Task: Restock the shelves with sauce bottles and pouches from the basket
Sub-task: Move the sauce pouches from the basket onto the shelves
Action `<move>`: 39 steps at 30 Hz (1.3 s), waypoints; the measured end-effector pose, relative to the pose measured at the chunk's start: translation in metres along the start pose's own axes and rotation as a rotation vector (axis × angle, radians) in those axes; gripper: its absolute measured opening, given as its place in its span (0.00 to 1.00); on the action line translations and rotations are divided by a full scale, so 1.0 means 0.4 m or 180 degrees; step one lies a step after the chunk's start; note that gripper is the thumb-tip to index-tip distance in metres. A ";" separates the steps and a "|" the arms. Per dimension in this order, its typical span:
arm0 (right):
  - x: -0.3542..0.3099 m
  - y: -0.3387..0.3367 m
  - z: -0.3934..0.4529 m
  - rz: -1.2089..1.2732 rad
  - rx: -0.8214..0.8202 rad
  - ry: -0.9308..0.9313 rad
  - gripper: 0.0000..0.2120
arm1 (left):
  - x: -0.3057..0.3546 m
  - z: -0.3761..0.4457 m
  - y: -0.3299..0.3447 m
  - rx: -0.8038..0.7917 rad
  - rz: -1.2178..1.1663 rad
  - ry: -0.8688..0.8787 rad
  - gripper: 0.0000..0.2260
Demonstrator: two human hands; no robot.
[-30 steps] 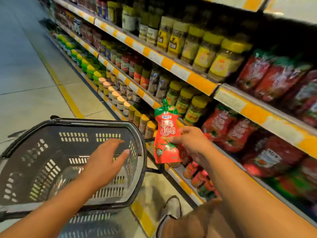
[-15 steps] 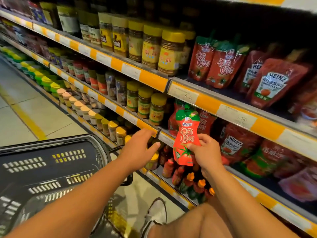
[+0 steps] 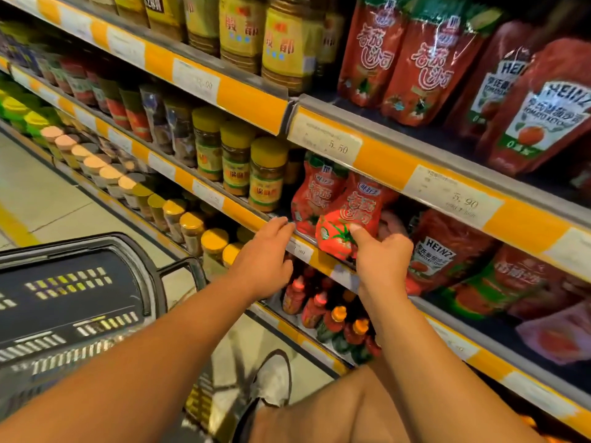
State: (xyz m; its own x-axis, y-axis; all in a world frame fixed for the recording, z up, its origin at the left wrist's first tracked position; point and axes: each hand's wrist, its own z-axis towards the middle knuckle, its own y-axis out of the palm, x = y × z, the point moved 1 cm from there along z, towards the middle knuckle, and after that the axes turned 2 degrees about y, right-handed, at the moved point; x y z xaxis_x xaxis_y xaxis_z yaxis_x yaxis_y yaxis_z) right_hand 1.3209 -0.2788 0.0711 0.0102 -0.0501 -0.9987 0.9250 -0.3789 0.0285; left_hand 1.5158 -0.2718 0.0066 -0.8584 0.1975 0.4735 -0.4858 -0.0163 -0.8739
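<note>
The right hand (image 3: 382, 251) grips a red tomato sauce pouch (image 3: 350, 219), easing it onto the middle shelf (image 3: 256, 215) beside a matching pouch (image 3: 311, 195) already standing there. The left hand (image 3: 265, 254) lies with fingers straight, touching the shelf edge, holding nothing. This pouch looks nearly placed. The basket (image 3: 80, 282) sits nearby; what remains inside cannot be told.

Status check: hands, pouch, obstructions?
Right hand grips pouch at middle shelf edge. Left hand open, fingertips at edge. Second pouch stands behind.
</note>
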 end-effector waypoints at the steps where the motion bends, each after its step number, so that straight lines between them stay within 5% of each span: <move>1: -0.001 0.001 0.011 0.0109 0.0081 0.0003 0.15 | 0.000 0.000 0.006 0.0005 0.0010 0.0010 0.35; 23: 0.047 0.057 0.033 -0.0031 0.0366 -0.0129 0.18 | 0.005 -0.025 0.007 0.0033 0.0010 -0.0007 0.39; 39: 0.063 0.033 0.015 -0.0826 0.0268 -0.0286 0.23 | 0.015 -0.024 0.008 -0.0156 0.0090 -0.0101 0.42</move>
State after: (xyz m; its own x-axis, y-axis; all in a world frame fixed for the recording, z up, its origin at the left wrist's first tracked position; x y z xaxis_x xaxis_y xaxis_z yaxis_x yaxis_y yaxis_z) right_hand 1.3312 -0.2908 0.0465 -0.2599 -0.0217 -0.9654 0.8575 -0.4649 -0.2204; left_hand 1.5106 -0.2612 0.0057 -0.8767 0.1665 0.4513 -0.4535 0.0267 -0.8909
